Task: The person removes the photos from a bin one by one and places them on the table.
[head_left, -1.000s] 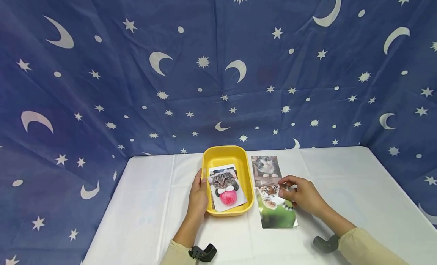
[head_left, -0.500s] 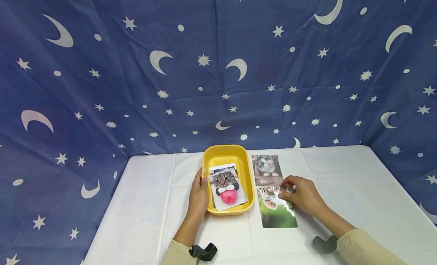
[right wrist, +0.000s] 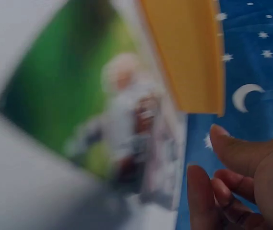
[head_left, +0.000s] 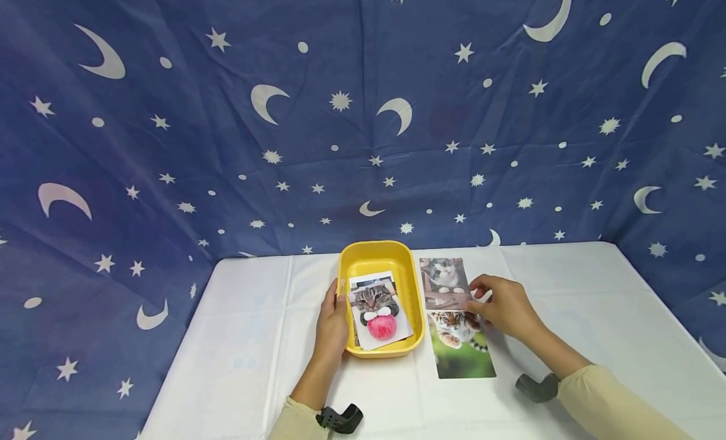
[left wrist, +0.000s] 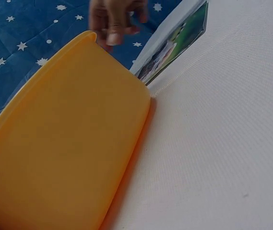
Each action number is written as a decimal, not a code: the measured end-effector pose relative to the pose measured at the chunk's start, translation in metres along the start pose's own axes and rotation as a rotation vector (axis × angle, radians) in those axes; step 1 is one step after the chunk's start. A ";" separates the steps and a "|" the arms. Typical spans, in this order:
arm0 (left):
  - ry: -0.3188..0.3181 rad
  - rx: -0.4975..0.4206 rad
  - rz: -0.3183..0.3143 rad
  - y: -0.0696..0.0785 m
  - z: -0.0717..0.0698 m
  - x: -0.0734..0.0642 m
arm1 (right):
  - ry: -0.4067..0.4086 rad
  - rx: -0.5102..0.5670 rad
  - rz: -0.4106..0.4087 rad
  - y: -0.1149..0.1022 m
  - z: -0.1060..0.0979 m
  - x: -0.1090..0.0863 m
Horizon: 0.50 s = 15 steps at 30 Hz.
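Note:
In the head view my left hand (head_left: 331,330) holds the left wall of a yellow plastic tray (head_left: 416,314), its thumb at the rim. Inside lies a small pile of photo cards, topped by a cat photo with a pink ball (head_left: 379,317). To the right of the tray, a grey-and-white cat photo (head_left: 442,279) lies just above a tiger cub photo (head_left: 464,361), edge to edge. My right hand (head_left: 507,306) is over the right side where they meet. The right wrist view shows its thumb (right wrist: 237,148) and fingers apart with nothing between them.
A white cloth (head_left: 238,339) covers the table. Behind and at both sides hangs a blue curtain (head_left: 317,144) with white moons and stars. Dark wrist mounts (head_left: 340,420) sit on both forearms.
My right hand has moved slightly up and off the tiger cub photo, uncovering more of it. The two photos now meet with less overlap. My left hand stays on the tray.

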<state>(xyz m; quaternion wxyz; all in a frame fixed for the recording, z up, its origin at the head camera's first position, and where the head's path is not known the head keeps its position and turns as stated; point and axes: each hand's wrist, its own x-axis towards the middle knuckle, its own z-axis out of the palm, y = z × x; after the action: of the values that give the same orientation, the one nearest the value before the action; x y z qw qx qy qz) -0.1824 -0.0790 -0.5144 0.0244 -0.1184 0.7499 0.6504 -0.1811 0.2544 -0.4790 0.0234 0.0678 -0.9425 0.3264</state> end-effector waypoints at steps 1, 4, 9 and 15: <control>0.001 0.000 0.001 0.000 0.000 0.000 | -0.011 0.028 0.006 -0.006 -0.002 0.005; 0.002 -0.001 0.004 0.000 0.000 0.000 | -0.057 0.138 0.022 -0.027 -0.008 0.023; -0.003 0.005 0.008 -0.001 0.000 0.001 | -0.176 0.285 0.011 -0.068 -0.005 0.057; 0.004 0.011 0.017 -0.002 -0.001 0.001 | -0.340 0.339 -0.096 -0.105 0.022 0.095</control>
<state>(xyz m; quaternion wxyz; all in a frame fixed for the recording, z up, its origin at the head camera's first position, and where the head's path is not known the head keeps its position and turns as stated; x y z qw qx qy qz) -0.1831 -0.0801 -0.5162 0.0181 -0.1132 0.7547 0.6460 -0.2599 0.1483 -0.4241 -0.1321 0.1694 -0.8602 0.4625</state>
